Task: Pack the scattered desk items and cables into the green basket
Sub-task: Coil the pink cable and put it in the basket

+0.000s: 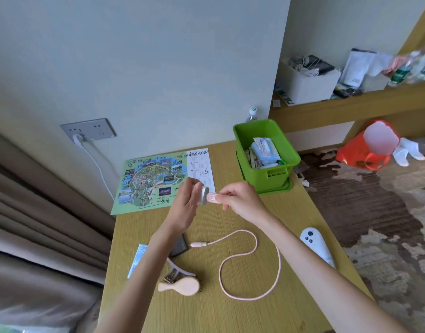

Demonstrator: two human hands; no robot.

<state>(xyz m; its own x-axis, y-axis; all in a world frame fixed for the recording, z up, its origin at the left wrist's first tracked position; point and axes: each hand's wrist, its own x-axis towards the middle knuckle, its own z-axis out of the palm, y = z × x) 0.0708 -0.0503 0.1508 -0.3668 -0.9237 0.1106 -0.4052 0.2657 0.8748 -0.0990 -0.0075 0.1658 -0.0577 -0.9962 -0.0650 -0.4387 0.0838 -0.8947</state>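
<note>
My left hand (186, 203) grips a small white charger block (203, 195) above the desk. My right hand (240, 200) pinches the pink plug (212, 197) of a pink cable (251, 265) at the block's face. The cable loops across the wooden desk and ends in a second plug (198, 244). The green basket (266, 175) stands at the desk's far right corner, holding wet-wipe packs (265, 150) and other small items. A white remote (316, 243), a wooden hairbrush (180, 286), a hair claw clip (176, 271), a dark card (179, 245) and a blue leaflet (137, 259) lie on the desk.
A green map sheet (149, 181) lies flat at the desk's far left. A wall socket (89, 129) holds a white plug and cord. Curtains hang at left. A shelf with a white box (307, 80) and bottles is at right; a red bag (365, 150) sits on the floor.
</note>
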